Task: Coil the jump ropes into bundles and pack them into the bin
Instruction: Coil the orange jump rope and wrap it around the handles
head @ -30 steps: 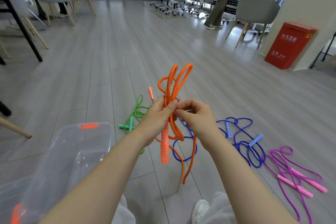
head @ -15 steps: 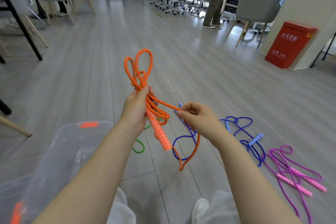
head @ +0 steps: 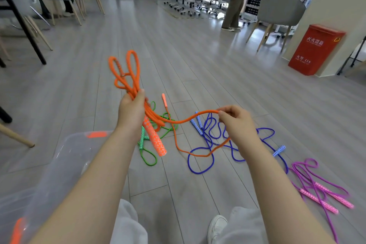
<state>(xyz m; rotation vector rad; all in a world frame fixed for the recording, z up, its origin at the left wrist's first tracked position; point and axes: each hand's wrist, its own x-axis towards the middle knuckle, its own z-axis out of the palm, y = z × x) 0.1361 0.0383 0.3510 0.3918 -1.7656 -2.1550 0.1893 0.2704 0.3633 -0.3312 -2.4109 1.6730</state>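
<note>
Left hand grips half-coiled orange rope; right hand pinches its loose tail. Green rope, blue rope, purple rope uncoiled on floor; bin at lower left, nothing packed.

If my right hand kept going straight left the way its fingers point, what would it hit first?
Probably your left hand gripping the orange rope bundle; the gap ahead of the right hand holds only the rope's slack. Depth is uncertain.

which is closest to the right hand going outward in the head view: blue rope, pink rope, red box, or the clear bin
From the right hand:
1. blue rope, on the floor directly under and around the hand.
2. pink rope, lower right on the floor.
3. clear bin, across at lower left.
4. red box, far upper right by the wall.
</note>
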